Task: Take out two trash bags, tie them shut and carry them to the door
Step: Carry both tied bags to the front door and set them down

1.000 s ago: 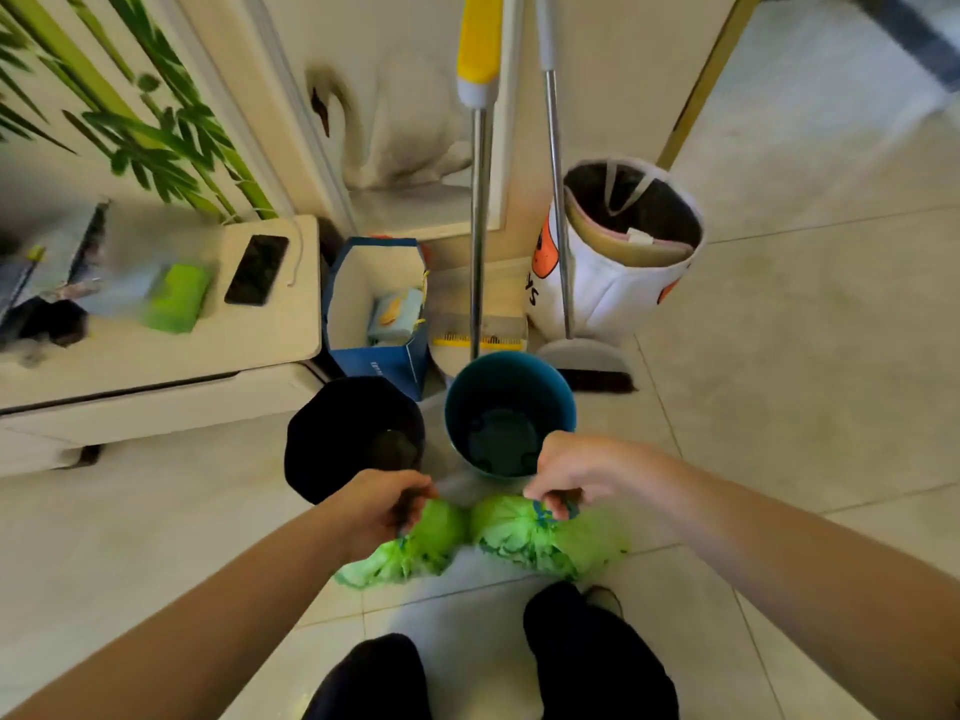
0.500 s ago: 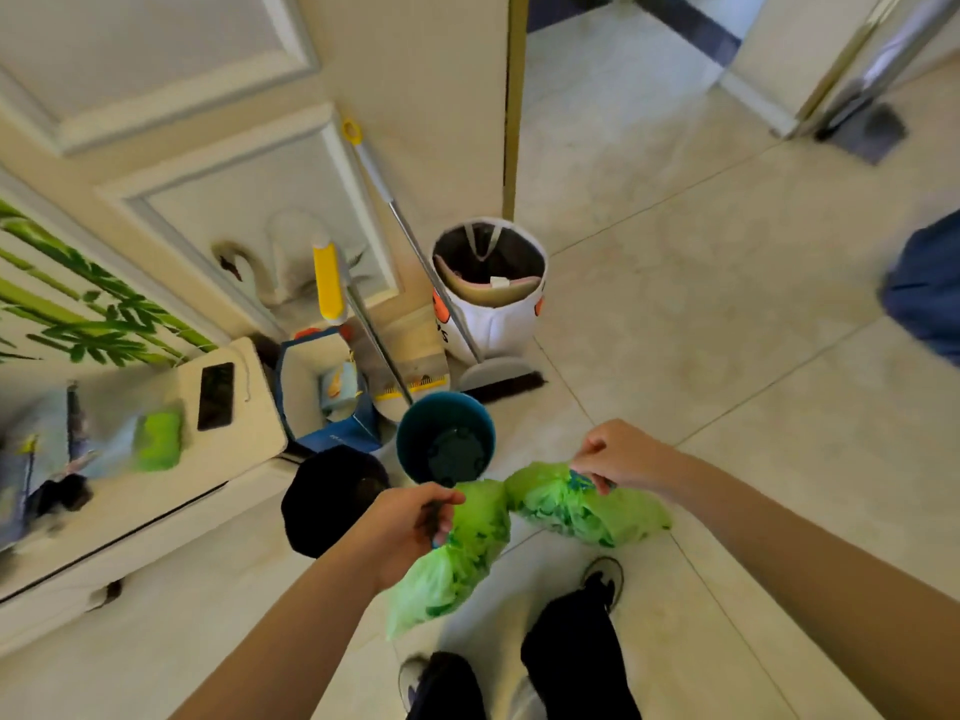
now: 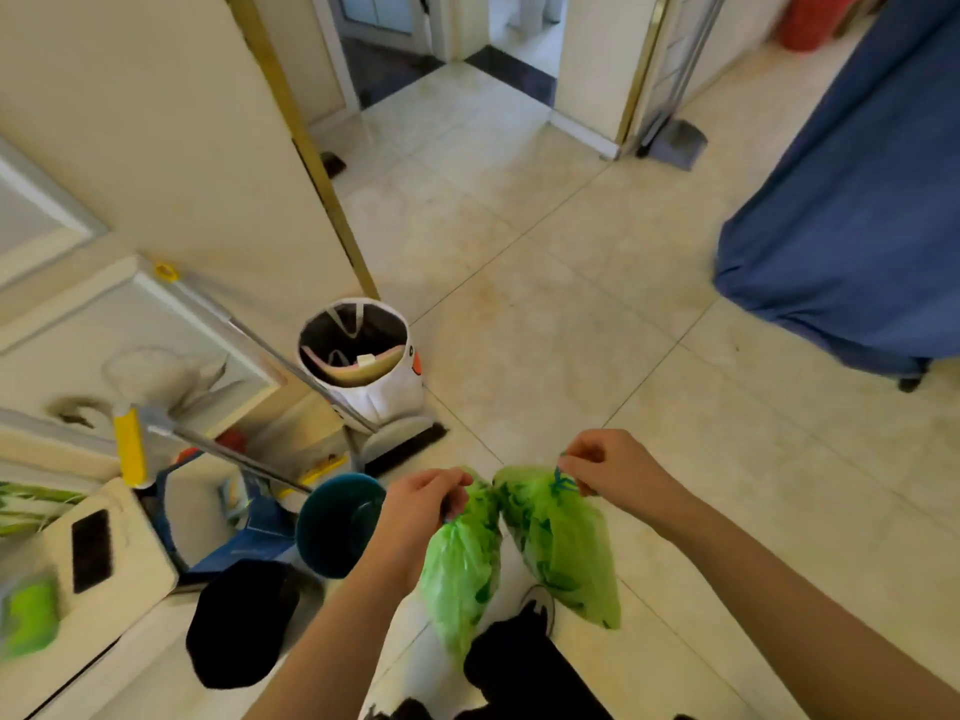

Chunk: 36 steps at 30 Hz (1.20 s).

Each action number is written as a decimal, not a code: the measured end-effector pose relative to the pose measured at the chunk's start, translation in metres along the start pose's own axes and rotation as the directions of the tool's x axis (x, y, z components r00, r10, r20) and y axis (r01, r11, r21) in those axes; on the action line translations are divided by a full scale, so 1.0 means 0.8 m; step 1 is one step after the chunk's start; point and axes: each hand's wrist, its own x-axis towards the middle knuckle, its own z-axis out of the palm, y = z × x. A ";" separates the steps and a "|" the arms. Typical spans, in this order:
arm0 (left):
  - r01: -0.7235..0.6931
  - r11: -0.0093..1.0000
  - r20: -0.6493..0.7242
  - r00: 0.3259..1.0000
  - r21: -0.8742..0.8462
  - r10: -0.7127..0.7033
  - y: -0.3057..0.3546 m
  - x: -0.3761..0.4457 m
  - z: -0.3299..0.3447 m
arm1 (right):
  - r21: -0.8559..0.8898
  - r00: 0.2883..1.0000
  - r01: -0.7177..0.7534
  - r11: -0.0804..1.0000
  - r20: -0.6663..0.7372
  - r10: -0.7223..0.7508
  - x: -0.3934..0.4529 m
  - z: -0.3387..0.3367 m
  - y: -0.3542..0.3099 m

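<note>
Now both green trash bags hang in the air in front of the person, one from each of the hands, above the tiled floor (image 3: 545,262) and just over the person's dark trouser legs and shoe. The left hand (image 3: 421,504) is clenched around the gathered neck of the left bag (image 3: 460,561); the right hand (image 3: 610,467) pinches the knotted top of the right bag (image 3: 563,543) between its fingertips. The two bags touch each other near their tops and swing apart lower down. Both necks look bunched shut, though the knots themselves are too small to check.

Behind and to the left stand the two emptied bins, a teal bin (image 3: 337,527) and a black bin (image 3: 236,623), beside a white laundry basket (image 3: 363,366) and the leaning broom handles (image 3: 270,350). A phone (image 3: 91,550) lies on the low white desk near its right edge. Ahead, the open doorway (image 3: 441,54) lies well apart across the floor.

The carry looks like the step in hand, and the risks come from the grip and the plastic. The right bag is held by a pinch only, so a swing or a bump against the leg could slip it loose. The film looks thin; a loose knot could spill the contents, and sharp scraps inside could tear it. The blue cloth (image 3: 852,210) hanging at the right narrows the path.
</note>
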 end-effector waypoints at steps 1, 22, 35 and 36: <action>-0.021 0.999 0.009 1.000 0.026 0.021 0.008 0.005 0.019 | 0.021 1.000 -0.002 1.000 -0.029 0.003 0.000 -0.015 0.006; -0.404 0.818 0.665 0.746 0.410 0.036 0.186 0.129 0.398 | 0.554 0.641 -0.048 0.831 -0.622 0.451 0.021 -0.291 0.122; -0.325 0.869 0.781 0.615 0.372 -0.105 0.184 0.104 0.673 | 0.658 0.279 0.082 0.749 -0.736 0.616 -0.068 -0.438 0.260; -0.313 0.877 0.785 0.610 0.365 -0.109 0.178 0.095 0.696 | 0.659 0.264 0.087 0.747 -0.738 0.621 -0.077 -0.450 0.273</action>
